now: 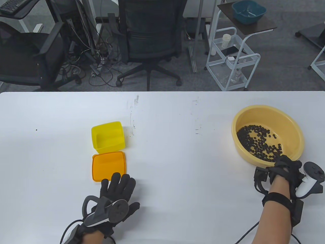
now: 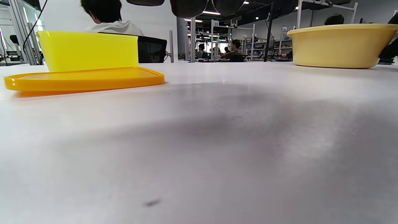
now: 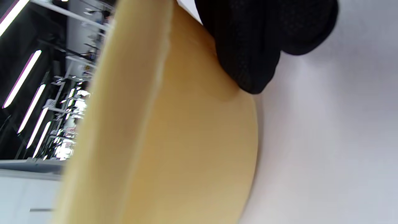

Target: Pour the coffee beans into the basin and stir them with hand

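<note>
The pale yellow basin stands at the right of the table, with dark coffee beans spread over its bottom. My right hand sits at its near rim, fingers curled over the edge. In the right wrist view a gloved finger lies against the basin's outer wall. The empty yellow container and its orange lid lie at centre-left. Just below the lid, my left hand rests flat on the table with its fingers spread. The left wrist view shows the container, lid and basin.
The white table has faint pencil marks near its middle. Beyond its far edge stand office chairs and a white trolley. People sit at desks in the background of the left wrist view.
</note>
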Motion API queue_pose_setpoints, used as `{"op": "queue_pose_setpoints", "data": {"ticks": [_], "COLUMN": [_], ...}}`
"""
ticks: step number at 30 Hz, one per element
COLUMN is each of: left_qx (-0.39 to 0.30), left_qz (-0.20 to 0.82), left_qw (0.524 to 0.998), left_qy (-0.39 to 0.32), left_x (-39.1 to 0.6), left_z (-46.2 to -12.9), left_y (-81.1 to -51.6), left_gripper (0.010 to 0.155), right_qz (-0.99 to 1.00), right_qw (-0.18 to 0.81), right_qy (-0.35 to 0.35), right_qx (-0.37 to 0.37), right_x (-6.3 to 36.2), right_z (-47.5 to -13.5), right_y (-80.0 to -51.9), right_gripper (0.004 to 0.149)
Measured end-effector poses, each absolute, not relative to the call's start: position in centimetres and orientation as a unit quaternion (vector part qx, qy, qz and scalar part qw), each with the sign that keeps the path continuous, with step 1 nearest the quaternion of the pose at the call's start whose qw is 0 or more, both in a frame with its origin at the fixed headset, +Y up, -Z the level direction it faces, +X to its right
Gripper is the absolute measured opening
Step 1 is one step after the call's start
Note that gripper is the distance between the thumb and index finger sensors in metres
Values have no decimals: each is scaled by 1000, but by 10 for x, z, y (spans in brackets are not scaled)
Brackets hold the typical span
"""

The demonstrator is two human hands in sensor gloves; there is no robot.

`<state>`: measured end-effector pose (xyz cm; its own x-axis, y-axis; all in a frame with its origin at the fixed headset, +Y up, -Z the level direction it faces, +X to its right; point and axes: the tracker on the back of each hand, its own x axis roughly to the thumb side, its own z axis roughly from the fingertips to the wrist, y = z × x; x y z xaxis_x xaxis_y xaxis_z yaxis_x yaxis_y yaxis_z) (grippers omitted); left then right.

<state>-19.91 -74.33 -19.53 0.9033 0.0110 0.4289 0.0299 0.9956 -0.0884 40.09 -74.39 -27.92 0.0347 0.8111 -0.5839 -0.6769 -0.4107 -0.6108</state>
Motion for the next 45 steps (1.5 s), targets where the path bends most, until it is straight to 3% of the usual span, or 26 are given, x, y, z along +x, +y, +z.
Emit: {"op": "queue_pose_setpoints", "data": {"ticks": [9, 13, 16, 27, 34, 38, 42, 45], "left_qx": [-34, -22, -10, 12, 51, 100, 57, -49], "left_qz": [17, 15, 19, 23, 32, 65, 13, -52], "left_qw": [976, 976, 977, 984, 985, 971, 957, 944], "left_qy": [-215, -217, -210, -175, -160, -205, -284, -322], "left_x": [-206, -207, -208, -217, -220, -206, -161, -121], "left_z": [-192, -190, -188, -187, -179, -163, -165, -180], "left_y": [-738, -734, -730, -722, -709, -689, -670, -665], "left_gripper": [81, 79, 69, 60, 62, 63, 59, 57], "right_qz": [807, 821, 840, 853, 864, 860, 858, 859], "right_qw": [512, 523, 505, 496, 483, 491, 495, 492], "right_qy": [-12, 51, 78, 121, 107, 112, 114, 114], "right_qx": [-296, -224, -184, -109, -90, -82, -79, -76], "right_x": [335, 290, 258, 205, 199, 196, 196, 195], "right_z": [-241, -220, -208, -208, -208, -205, -204, -204], "right_y": [-713, -712, -717, -755, -752, -752, -753, -753], "right_gripper": [60, 60, 60, 60, 62, 64, 64, 64]}}
